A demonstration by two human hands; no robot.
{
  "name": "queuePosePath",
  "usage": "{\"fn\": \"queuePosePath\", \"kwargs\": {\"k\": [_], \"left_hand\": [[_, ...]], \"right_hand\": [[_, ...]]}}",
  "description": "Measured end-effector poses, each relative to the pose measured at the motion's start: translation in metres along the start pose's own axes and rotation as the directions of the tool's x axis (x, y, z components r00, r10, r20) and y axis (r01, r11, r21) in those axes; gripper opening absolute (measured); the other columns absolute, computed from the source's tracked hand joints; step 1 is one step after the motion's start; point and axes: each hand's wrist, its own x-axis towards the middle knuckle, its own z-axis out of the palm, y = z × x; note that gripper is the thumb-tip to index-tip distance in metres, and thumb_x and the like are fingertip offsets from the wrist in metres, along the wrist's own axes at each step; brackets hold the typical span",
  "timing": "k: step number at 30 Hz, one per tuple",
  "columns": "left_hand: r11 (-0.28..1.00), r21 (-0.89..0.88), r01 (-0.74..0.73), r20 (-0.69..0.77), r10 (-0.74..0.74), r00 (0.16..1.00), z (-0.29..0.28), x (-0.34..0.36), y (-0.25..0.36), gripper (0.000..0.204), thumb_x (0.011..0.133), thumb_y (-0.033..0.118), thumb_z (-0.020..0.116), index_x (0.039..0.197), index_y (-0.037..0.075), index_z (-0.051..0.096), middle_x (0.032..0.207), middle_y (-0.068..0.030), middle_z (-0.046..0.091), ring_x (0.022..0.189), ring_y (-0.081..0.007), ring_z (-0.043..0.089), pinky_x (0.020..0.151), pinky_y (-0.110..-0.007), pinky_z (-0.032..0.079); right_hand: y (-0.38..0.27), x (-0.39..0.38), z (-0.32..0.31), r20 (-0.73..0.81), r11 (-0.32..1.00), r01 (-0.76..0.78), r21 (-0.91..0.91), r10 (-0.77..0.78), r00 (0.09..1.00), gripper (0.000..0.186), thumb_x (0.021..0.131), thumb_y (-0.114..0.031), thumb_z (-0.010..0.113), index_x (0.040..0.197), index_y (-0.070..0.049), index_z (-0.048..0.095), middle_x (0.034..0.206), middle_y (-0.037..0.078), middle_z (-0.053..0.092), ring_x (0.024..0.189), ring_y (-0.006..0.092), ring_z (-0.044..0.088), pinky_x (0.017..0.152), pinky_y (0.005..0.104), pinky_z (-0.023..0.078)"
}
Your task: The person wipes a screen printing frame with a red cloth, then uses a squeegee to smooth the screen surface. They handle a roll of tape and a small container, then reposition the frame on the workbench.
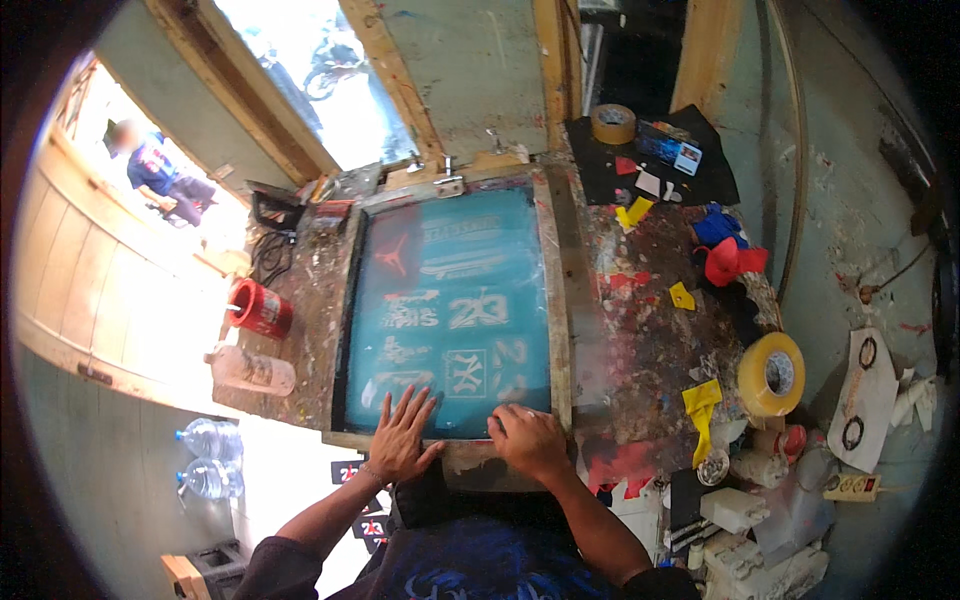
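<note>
A screen-printing frame (pixel 556 330) of worn wood lies on the workbench in front of me. Its teal mesh (pixel 455 335) carries several pale stencil designs, with a reddish patch at the far left. Across the near left part of the frame and mesh rests my left hand (pixel 402 440), fingers spread flat and holding nothing. My right hand (pixel 530 440) is at the near right corner, its fingers curled in. Something small and dark shows by its thumb, too hidden to name. Metal hinge clamps (pixel 449 184) sit at the frame's far edge.
Left of the frame stand a red cup (pixel 262 308) and a pinkish plastic bottle (pixel 250 370). Tape rolls (pixel 771 374), yellow scraps (pixel 702 415) and red cloth (pixel 733 262) lie to the right. Jars and containers (pixel 735 510) crowd the lower right. A person (pixel 160 170) sits outside the doorway.
</note>
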Motion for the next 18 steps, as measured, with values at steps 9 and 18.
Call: {"fn": "queuePosePath", "kwargs": {"k": [9,18], "left_hand": [[0.998,0.052,-0.024,-0.019,0.025,1.0,0.006,-0.006,-0.002,0.07,0.095,0.051,0.046,0.148,0.007,0.032,0.158,-0.012,0.025,0.149,-0.0297,0.013,0.118,-0.058,0.001],[0.999,0.019,-0.04,0.028,0.039,0.999,0.009,-0.003,-0.006,0.071,0.095,0.053,0.044,0.148,0.008,0.034,0.158,-0.0115,0.024,0.148,-0.0297,0.015,0.118,-0.058,0.003]], "right_hand": [[0.04,-0.069,-0.093,-0.411,0.69,-0.115,0.715,0.547,0.729,0.021,0.096,-0.019,0.057,0.103,-0.001,0.065,0.08,0.006,0.065,0.073,0.014,0.063,0.072,0.0277,0.051],[0.091,-0.151,-0.127,-0.519,0.759,-0.311,0.572,0.629,0.579,0.018,0.097,-0.014,0.056,0.102,0.001,0.064,0.072,0.002,0.06,0.065,0.0092,0.054,0.059,0.0255,0.044]]}}
